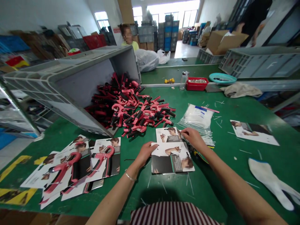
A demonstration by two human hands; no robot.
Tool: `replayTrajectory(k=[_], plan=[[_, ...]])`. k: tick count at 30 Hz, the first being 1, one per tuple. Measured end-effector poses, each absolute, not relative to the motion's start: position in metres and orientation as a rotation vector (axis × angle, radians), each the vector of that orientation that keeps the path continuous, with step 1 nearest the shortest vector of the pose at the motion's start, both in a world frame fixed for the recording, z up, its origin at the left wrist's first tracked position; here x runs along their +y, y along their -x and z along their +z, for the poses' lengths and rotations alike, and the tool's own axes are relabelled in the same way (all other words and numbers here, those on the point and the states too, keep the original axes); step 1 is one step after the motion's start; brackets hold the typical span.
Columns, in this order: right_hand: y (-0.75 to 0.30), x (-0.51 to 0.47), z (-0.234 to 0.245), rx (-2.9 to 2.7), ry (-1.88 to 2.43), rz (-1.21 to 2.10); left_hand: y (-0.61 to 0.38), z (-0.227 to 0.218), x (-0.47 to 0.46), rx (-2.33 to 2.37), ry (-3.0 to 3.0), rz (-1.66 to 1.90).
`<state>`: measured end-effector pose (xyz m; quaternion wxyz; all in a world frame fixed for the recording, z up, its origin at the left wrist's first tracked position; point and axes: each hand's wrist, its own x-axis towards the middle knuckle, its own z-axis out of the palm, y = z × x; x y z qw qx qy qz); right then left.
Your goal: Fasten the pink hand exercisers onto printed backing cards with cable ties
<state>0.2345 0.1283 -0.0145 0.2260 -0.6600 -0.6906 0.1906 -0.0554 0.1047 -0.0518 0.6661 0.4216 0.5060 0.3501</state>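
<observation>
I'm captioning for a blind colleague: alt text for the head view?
A person's left hand and right hand handle printed cards on a green table. Beyond, red and black hand grips spill from a grey crate lying on its side.

Green worktable bearing a gray crate tipped on its side. Pink-and-black hand grips spill from the crate's mouth. Nearer than the crate: overlapping carded grips. Rightward of the crate: 1 bag of white ties; farther, 1 loose printed card and 1 white glove.
</observation>
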Motion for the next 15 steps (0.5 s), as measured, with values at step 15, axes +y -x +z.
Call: replayTrajectory(k=[15], plan=[[-0.231,0.141,0.023,-1.583,1.484,0.874,0.059,-0.005,0.087,1.048,-0.957,0.922]])
